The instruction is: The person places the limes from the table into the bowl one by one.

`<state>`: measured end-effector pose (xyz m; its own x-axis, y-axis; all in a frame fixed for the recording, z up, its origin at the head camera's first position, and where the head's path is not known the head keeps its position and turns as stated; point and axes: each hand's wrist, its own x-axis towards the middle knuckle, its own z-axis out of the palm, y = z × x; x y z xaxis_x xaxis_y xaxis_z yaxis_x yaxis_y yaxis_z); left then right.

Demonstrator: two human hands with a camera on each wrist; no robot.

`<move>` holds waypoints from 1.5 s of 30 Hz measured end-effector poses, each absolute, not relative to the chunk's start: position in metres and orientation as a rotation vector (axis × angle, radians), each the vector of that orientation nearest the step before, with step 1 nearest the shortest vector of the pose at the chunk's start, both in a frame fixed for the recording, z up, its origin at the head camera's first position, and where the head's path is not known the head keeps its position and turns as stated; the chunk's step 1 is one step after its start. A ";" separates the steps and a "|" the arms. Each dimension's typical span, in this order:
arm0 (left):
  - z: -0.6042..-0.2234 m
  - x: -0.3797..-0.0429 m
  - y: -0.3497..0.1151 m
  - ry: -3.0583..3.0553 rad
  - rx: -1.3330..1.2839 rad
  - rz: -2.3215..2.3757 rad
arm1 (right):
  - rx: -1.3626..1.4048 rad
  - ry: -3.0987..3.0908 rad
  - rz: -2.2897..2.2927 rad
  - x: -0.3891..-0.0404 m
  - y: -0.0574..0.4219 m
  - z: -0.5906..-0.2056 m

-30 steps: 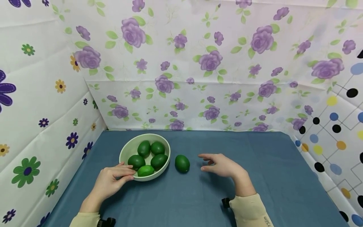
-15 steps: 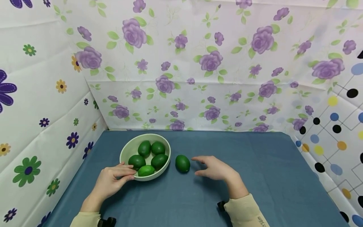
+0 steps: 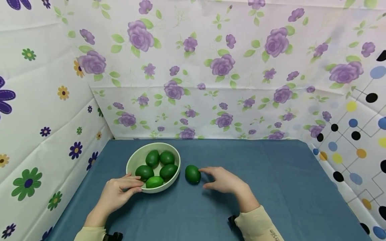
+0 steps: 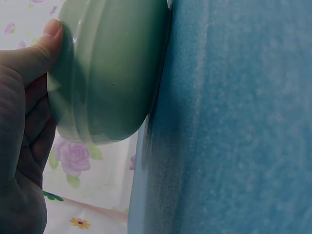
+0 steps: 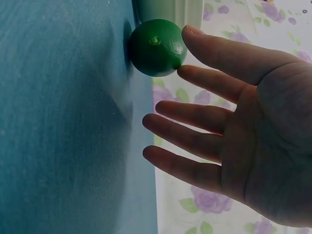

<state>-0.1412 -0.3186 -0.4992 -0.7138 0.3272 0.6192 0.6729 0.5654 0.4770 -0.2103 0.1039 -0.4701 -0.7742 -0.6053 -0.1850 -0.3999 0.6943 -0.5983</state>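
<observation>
A pale green bowl [image 3: 132,160] stands on the left part of the table, with several green limes [image 3: 168,171] inside. My left hand [image 3: 119,193] pinches its near left rim, fingers over the edge and thumb against the outer wall; the left wrist view shows the thumb on the bowl's side [image 4: 112,73]. A single dark green lime [image 3: 192,174] lies on the cloth just right of the bowl, its stem end visible in the right wrist view. My right hand [image 3: 224,180] is beside this lime, fingers extended and spread, index fingertip right at its right side.
A blue cloth [image 3: 289,187] covers the table. Behind it hangs a white curtain with purple roses [image 3: 223,63]. Flowered sheeting [image 3: 27,140] encloses the left side, and dotted sheeting [image 3: 359,174] the right.
My right hand has moved left across the cloth, up to the single lime. The left hand stays on the bowl's rim, and the bowl and limes have not moved.
</observation>
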 end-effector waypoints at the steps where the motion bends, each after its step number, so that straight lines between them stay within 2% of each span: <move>1: -0.499 -0.141 -0.319 -2.334 -0.802 -0.993 | -0.789 2.542 -0.768 -0.211 0.103 -0.470; 21: -0.497 -0.140 -0.321 -2.331 -0.811 -0.989 | -0.895 2.667 -0.764 -0.210 0.070 -0.473; 37: -0.499 -0.141 -0.319 -2.352 -0.806 -0.985 | -0.685 2.693 -0.895 -0.216 0.048 -0.485; 45: -0.499 -0.141 -0.320 -2.353 -0.808 -0.990 | -0.701 2.669 -0.919 -0.217 0.050 -0.485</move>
